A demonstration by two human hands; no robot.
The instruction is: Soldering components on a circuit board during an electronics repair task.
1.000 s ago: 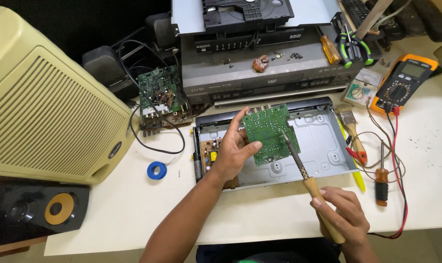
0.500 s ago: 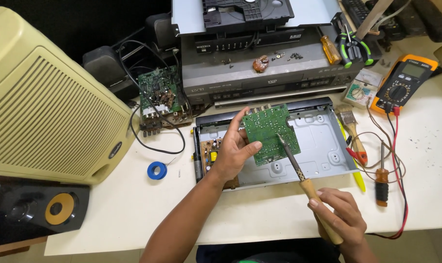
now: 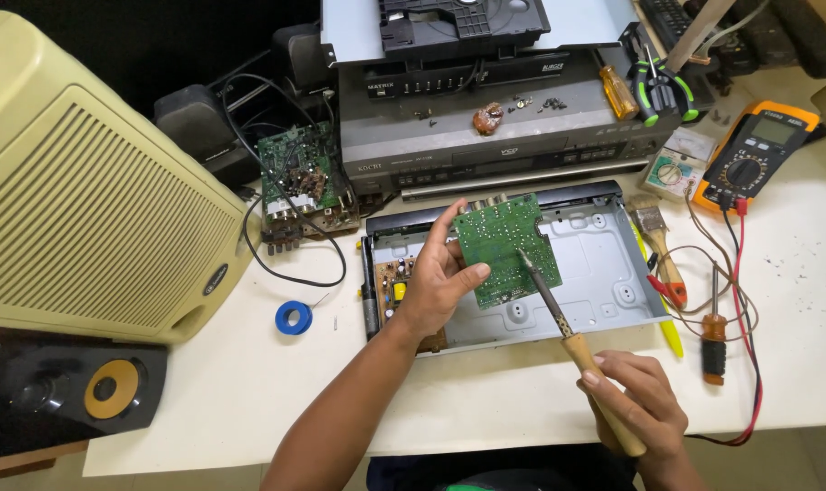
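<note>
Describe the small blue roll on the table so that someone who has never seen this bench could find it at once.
Start at the big cream speaker cabinet on the left of the white table. Just right of its lower corner, left of the open metal tray, lies the blue roll, flat on the table. It is the only blue ring there, with a hole through its middle.
</note>
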